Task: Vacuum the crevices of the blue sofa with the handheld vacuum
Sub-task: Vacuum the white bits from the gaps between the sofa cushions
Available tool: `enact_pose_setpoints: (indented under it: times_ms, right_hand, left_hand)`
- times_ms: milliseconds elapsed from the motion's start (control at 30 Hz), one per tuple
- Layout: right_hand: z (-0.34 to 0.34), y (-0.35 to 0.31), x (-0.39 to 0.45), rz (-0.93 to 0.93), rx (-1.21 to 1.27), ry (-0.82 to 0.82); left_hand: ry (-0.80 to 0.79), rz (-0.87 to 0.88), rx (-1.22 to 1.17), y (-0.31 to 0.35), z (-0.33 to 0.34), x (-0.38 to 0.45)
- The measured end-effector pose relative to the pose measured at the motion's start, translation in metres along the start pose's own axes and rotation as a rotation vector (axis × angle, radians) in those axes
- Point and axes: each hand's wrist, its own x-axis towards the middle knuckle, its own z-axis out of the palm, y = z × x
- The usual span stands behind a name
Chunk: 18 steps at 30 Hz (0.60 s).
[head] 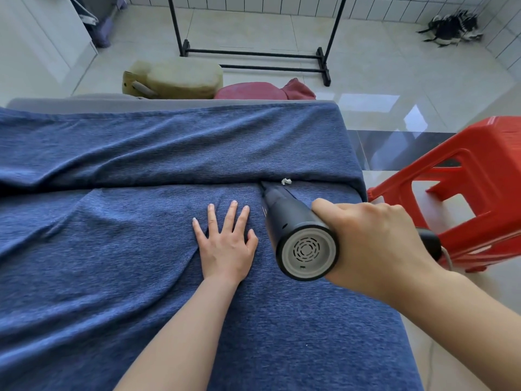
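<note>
The blue sofa [127, 249] fills the lower left, draped in wrinkled blue fabric, with a dark crevice [169, 182] running left to right between seat and back. My right hand [375, 246] grips the dark handheld vacuum [293, 224], its grey vented rear facing me and its narrow nozzle pushed into the crevice near the sofa's right end. A small white scrap [286, 181] lies at the crevice just right of the nozzle tip. My left hand [225, 244] rests flat on the seat, fingers spread, just left of the vacuum.
A red plastic stool [479, 187] stands on the tiled floor right of the sofa. Behind the sofa lie an olive cushion [180, 77] and a red cushion [253, 91]. A black garment rack base [253, 52] stands further back, a dark bundle [451, 28] in the far right corner.
</note>
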Motion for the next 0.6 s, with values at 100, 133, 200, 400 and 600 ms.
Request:
enact_pose_setpoints:
  times_ms: [100,133,200,400,600]
  right_hand:
    - [-0.005,0.005,-0.005,-0.011,-0.014,0.005]
    - [-0.007,0.008,-0.006,-0.008,-0.019,0.005]
    - [-0.007,0.011,-0.007,0.002,-0.024,-0.005]
    - [-0.009,0.021,-0.013,-0.019,-0.034,0.022]
    - [-0.008,0.030,-0.017,-0.006,0.002,0.044]
  left_hand:
    - [-0.001,-0.009,0.006,0.000,0.001,0.001]
    - [-0.007,-0.013,0.004,0.001,0.002,0.002]
    - [-0.007,-0.033,-0.016,0.001,0.004,0.003]
    - [0.015,-0.049,-0.020,0.002,0.007,0.004]
    - [0.024,-0.064,-0.009,0.002,0.009,0.003]
